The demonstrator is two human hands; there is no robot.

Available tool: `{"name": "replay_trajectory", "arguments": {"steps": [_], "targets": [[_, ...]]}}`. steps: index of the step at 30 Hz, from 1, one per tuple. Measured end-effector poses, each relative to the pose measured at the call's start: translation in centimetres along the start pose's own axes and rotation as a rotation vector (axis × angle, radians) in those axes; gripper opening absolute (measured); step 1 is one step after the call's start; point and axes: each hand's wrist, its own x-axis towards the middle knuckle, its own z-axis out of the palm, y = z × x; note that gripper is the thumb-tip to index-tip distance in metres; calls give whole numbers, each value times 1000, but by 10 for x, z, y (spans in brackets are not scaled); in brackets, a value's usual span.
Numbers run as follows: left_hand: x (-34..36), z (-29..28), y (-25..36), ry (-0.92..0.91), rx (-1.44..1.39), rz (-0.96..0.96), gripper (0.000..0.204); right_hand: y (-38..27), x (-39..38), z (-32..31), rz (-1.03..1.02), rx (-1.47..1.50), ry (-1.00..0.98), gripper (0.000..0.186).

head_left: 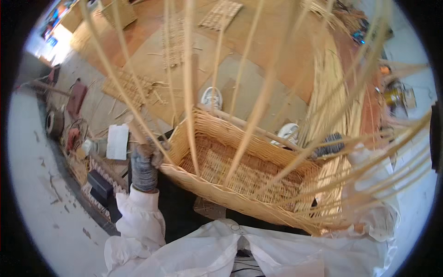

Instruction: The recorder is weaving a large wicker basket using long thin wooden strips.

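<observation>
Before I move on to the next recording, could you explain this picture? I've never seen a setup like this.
There is no machine here: a person works with their own two hands, filmed by a wide camera on their head looking down, so straight edges bend. A woven basket sits in front of the person, with long pale sticks rising around it. The left hand is at the basket's left corner; the right hand is by the far rim, partly hidden behind sticks. I can't tell how firmly either grips. Gray knit material covers both wrists. On the floor are flat woven pieces and, to the right, a bundle of long strips.
</observation>
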Motion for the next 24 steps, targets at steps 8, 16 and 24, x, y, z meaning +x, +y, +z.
{"name": "replay_trajectory", "arguments": {"steps": [8,16,24], "targets": [[-3,-8,17,19,-47,-40,46,-10,35,11,-11,-46,-81,18],[1,-9,12,-14,-49,-63,42,-2,40,15,-11,-69,-93,18],[1,-18,24,-65,-28,21,28,9,40,28,-115,-2,-37,17]]}}
